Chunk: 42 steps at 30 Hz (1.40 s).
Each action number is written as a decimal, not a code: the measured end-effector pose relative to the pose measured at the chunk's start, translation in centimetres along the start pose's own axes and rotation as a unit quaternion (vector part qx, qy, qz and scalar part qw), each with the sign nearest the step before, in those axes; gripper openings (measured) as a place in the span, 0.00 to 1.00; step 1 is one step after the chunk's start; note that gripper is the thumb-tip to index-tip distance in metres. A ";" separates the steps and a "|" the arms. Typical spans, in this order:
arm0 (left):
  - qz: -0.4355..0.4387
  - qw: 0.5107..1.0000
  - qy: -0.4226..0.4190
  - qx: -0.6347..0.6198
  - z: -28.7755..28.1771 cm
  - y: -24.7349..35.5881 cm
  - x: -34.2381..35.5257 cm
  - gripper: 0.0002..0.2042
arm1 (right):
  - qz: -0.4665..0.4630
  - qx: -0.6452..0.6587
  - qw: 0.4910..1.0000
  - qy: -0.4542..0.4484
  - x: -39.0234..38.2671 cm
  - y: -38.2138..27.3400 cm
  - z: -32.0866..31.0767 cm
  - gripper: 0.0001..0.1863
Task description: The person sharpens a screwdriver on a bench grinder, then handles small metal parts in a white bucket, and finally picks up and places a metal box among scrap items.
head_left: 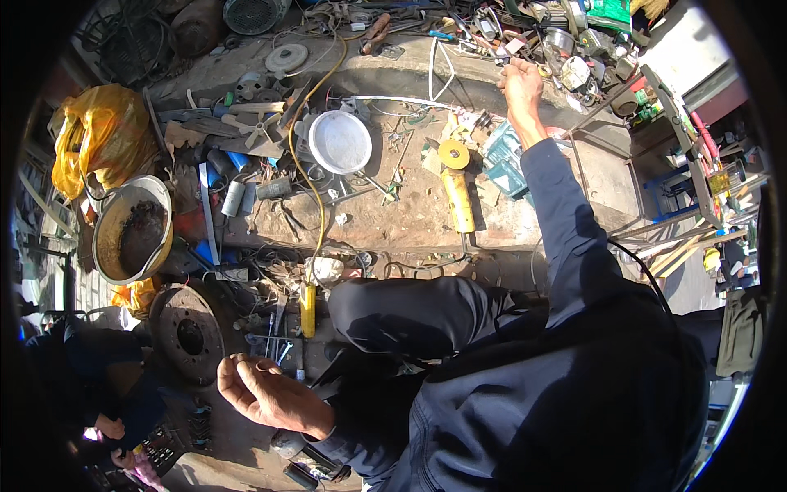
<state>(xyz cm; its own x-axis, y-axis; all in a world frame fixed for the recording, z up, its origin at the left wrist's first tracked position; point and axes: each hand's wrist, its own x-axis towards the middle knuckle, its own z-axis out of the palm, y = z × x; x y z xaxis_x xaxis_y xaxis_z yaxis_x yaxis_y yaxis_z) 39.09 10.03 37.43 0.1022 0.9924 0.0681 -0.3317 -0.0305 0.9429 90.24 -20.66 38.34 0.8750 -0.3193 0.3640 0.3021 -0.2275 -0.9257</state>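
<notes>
My right arm stretches to the far ledge. My right hand (522, 86) is closed there, its fingertips at a slim metallic piece by the edge of a heap of tools and hardware (566, 49). What exactly they grip is too small to tell. Below that arm lie a yellow angle grinder (457, 189) and a teal plastic case (504, 160). My left hand (275, 400) is raised at the lower left with thumb and fingers drawn together. Anything pinched in it cannot be made out. Nearest to it are a rusty wheel rim (190, 334) and several wrenches (283, 353).
A white round basin (339, 142) sits mid-ledge, beside a yellow cord ending in a yellow socket block (307, 312). At left stand a dirty bucket (131, 230) and an orange plastic bag (102, 139). Another person's hands (115, 435) show at lower left. Metal frame bars (578, 168) rise at right.
</notes>
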 end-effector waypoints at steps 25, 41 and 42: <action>-0.610 0.739 -0.129 -0.255 10.4 7.6 13.4 0.34 | 0.016 -0.133 0.788 -0.600 -36.8 -29.1 20.2 0.24; -0.567 0.666 -0.179 0.450 -18.7 15.3 21.3 0.09 | 0.276 -0.369 0.886 -0.044 -7.9 -32.0 -13.0 0.18; -0.560 0.658 -0.175 0.472 -19.8 16.8 22.2 0.09 | 0.293 -0.346 0.891 -0.019 -7.6 -33.3 -14.9 0.20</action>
<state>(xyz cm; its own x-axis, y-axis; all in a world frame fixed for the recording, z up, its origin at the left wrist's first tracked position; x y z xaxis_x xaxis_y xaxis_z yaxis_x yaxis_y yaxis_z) 17.24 33.90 48.34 0.0511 0.3713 -0.9271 0.8491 0.4725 0.2360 67.86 -24.35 67.88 0.8221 -0.5413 -0.1768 -0.5046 -0.5485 -0.6668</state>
